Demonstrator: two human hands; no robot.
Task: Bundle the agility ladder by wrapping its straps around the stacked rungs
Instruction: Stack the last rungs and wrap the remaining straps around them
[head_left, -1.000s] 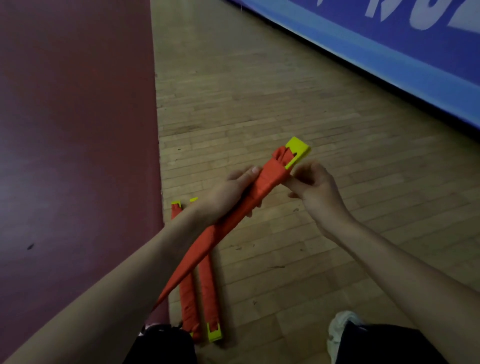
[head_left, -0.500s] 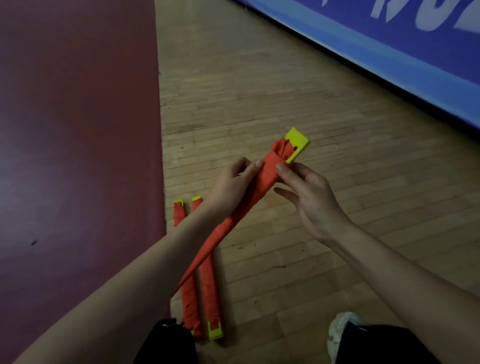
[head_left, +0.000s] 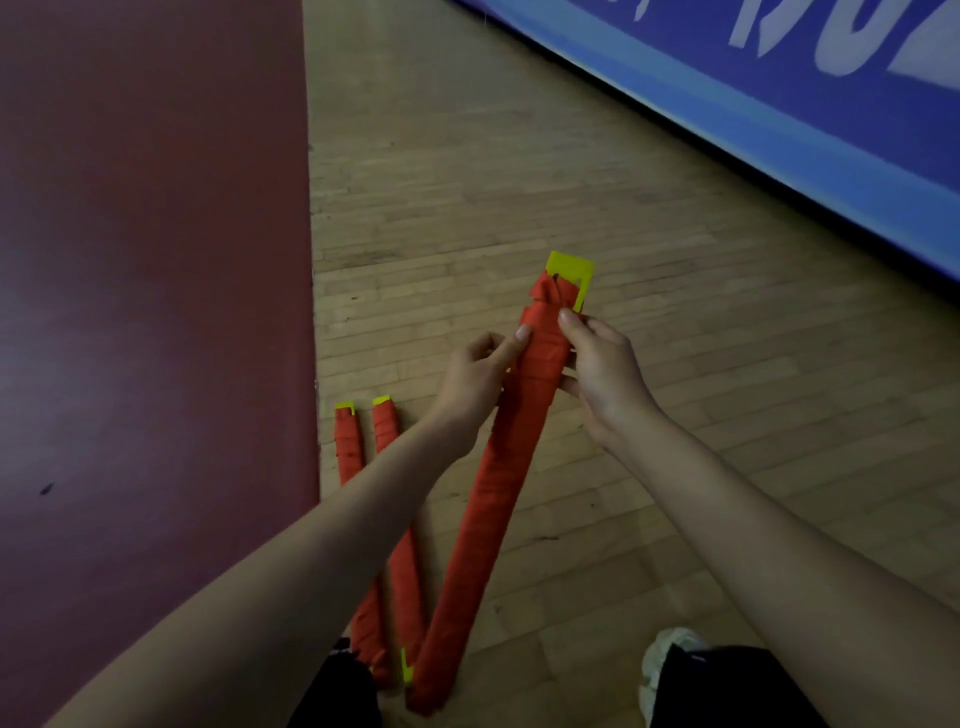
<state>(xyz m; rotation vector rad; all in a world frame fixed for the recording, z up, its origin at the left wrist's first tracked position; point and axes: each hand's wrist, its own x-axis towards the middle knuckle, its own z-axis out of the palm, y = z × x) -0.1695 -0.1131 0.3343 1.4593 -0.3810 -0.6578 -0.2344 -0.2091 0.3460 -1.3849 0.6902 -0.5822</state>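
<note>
Most of what lies under you is the wooden floor (head_left: 519, 182), with a dark red mat (head_left: 156, 260) along its left side and a blue banner (head_left: 779, 104) across the upper right. You hold the ladder bundle (head_left: 498, 499) slanting above the floor. Its lower end is down by your knees, near your shoe (head_left: 670, 654), and its top end is up between your hands. Two wrapped bundles (head_left: 405, 571) lie side by side on the floor at the mat's edge, partly behind your left forearm.

Your left hand (head_left: 475, 384) grips the ladder bundle from the left near its top, fingers curled round it and the forefinger laid along the orange wrap. Your right hand (head_left: 602, 374) pinches it from the right at the same height, thumb on the front and fingers behind. Above both hands the yellow rung ends (head_left: 571, 270) stick out, and the strap end (head_left: 548, 296) sits bunched just below them in rumpled folds rather than flat turns.

That bunch is the weak spot. I cannot tell whether it is tucked under a turn. If it is not, easing either hand would likely let the top turns slacken and unwind. Slack turns could also ride up over the rung ends and slip off. The long lower part has no hand on it, so a loose wrap there may let the rungs slide apart.
</note>
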